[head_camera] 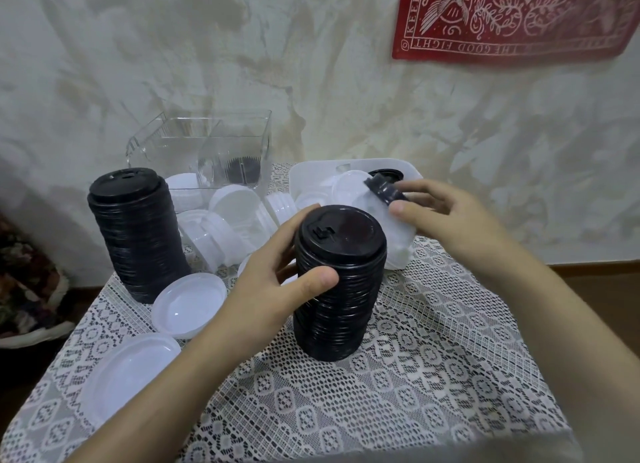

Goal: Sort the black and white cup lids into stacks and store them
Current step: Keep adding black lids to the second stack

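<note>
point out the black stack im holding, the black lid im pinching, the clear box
near black stack of plastic cup lids (343,289), head view, ribbed side
single black plastic cup lid (383,189), head view, tilted rim
clear plastic box (242,140), head view, front wall

Red printed cloth (519,15) on wall (311,64); lace tablecloth (398,393); floral fabric (24,282) left.

Wall (450,144): off-white plaster, mottled with tan stains and streaks. Red printed cloth (512,15) hung upper right, white bird-and-leaf pattern, lettering upside down. Desk (460,351) covered by white lace cloth (311,410). Brown floor (606,289) at right. Floral fabric (24,282) low left, in shadow. Light soft, even.
</note>
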Demonstrator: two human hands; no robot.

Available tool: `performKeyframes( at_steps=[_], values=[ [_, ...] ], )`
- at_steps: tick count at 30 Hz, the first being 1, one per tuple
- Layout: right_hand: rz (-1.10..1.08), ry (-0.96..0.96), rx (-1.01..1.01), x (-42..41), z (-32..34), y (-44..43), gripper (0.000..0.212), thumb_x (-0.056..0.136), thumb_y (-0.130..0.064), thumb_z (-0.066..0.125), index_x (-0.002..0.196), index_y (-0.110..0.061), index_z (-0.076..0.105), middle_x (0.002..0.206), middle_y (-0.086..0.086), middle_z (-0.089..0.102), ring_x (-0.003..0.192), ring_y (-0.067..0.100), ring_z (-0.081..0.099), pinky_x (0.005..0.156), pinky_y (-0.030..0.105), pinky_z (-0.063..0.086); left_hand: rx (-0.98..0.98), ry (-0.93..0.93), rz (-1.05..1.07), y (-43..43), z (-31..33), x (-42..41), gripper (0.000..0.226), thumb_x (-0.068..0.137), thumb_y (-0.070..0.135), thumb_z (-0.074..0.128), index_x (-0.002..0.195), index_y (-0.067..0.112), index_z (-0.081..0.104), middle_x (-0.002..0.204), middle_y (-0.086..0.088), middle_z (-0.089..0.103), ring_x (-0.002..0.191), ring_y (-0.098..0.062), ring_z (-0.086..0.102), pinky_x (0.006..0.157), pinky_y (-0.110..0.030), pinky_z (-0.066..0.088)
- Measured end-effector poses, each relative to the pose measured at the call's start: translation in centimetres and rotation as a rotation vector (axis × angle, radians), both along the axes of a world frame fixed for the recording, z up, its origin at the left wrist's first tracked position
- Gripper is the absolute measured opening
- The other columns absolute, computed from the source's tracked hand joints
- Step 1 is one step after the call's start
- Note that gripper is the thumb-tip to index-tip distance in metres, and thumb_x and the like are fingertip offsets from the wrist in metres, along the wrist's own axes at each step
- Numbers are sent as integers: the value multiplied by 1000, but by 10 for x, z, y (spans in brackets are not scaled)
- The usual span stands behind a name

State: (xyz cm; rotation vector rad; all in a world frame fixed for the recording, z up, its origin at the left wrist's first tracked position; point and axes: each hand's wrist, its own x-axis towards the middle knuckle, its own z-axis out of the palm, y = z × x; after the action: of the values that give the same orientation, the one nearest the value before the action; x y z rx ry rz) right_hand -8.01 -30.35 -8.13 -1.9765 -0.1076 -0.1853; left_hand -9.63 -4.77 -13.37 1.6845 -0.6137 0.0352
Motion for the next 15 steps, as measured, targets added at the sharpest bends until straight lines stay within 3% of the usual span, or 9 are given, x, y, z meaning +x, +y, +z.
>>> performKeyframes(
  at_steps=[4,8,11,15],
  values=[
    [12,24,-4,2,-5,8,54,72,-54,86,120,-35,71,123,-11,71,114,-1,66,114,41,47,-5,-4,-5,0,0,0,70,78,46,71,144,36,49,135,18,66,131,-4,58,103,-16,45],
    [153,-22,35,-12,14,12,51,77,-40,86,125,-32,70,124,-12,73,118,0,66,113,39,47,-2,-2,-10,1,-1,1,72,78,45,72,146,33,49,137,17,65,133,-5,57,105,-20,46],
    [348,-48,-21,-26,28,18,52,79,-30,80,129,-31,68,129,-14,71,126,2,62,108,29,45,4,2,-18,0,0,1,76,79,47,75,148,31,47,139,14,65,135,-8,56,108,-28,45],
    [443,-23,-125,-29,27,29,57,74,-33,81,129,-32,67,124,-23,70,122,-5,61,101,13,47,2,11,-20,1,1,0,86,77,64,78,150,29,48,139,10,65,134,-12,58,108,-37,45]
  ],
)
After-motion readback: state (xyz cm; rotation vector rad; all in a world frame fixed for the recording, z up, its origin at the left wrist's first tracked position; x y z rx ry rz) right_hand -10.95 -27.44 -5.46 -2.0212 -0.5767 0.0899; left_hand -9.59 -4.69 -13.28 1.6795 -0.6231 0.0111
